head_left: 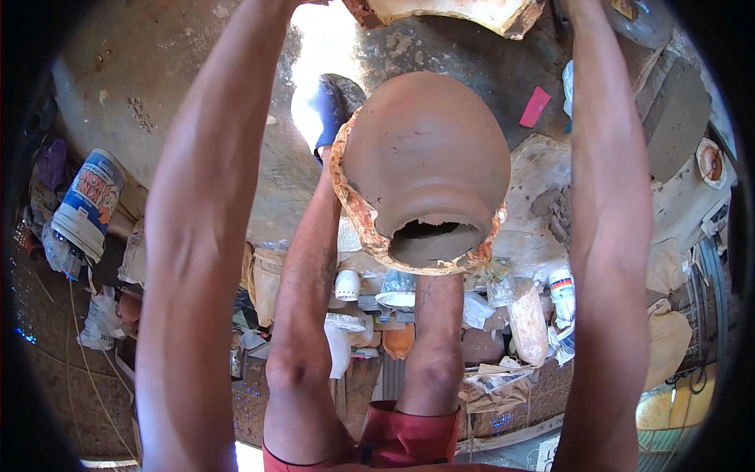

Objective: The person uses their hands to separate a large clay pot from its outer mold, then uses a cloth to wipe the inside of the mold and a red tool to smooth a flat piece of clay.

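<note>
My two arms reach up past the top edge on either side of a brown clay pot [429, 149]. The pot has a round belly, and its ragged, dark mouth faces me. A rough, crusted mould shell [358, 212] wraps its left side and the underside of its mouth. Beyond the pot is another thick curved mould piece [448, 9], cut off by the top edge, between my wrists. Only a sliver of my left hand [314, 1] shows, its fingers hidden. My right hand lies outside the picture; its wrist is beside the mould piece's right end.
My legs stand below the pot, one foot in a dark shoe [330, 106]. A pink scrap [535, 107] lies right of the pot. A white and blue bucket [89, 204] is at the left. Jars, bags and a grey clay lump [555, 212] are nearby.
</note>
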`<state>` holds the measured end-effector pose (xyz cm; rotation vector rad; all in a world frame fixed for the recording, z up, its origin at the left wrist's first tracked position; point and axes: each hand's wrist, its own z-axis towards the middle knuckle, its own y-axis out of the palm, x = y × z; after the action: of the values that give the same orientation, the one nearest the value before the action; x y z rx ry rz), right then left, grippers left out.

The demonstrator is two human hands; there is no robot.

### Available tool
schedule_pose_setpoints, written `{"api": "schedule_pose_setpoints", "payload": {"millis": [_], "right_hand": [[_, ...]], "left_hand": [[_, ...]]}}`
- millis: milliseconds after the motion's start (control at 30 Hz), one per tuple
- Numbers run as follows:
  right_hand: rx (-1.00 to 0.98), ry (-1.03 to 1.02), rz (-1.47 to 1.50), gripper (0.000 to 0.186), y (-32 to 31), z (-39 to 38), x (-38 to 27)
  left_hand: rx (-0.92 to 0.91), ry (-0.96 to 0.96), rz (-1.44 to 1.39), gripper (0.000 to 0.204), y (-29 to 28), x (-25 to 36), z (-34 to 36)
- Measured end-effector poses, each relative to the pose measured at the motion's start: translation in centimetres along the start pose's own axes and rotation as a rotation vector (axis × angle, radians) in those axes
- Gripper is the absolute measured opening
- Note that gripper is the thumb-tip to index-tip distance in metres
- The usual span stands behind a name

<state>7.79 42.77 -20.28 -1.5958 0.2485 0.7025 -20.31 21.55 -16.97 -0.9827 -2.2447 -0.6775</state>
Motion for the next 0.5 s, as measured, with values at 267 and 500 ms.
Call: {"api": "schedule_pose_setpoints", "payload": {"millis": [267, 500], "right_hand": [[-0.398, 0.388, 0.178, 0.048, -13.1, -23.0, -3.9], [-0.321, 0.156, 0.218, 0.057, -19.5, -37.0, -13.1]], "left_hand": [[-0.072, 0.207, 0.658, 0.094, 0.2, -5.0, -19.2], [-0.321, 0.307, 1.130, 0.109, 4.1, -6.1, -30.9]]}}
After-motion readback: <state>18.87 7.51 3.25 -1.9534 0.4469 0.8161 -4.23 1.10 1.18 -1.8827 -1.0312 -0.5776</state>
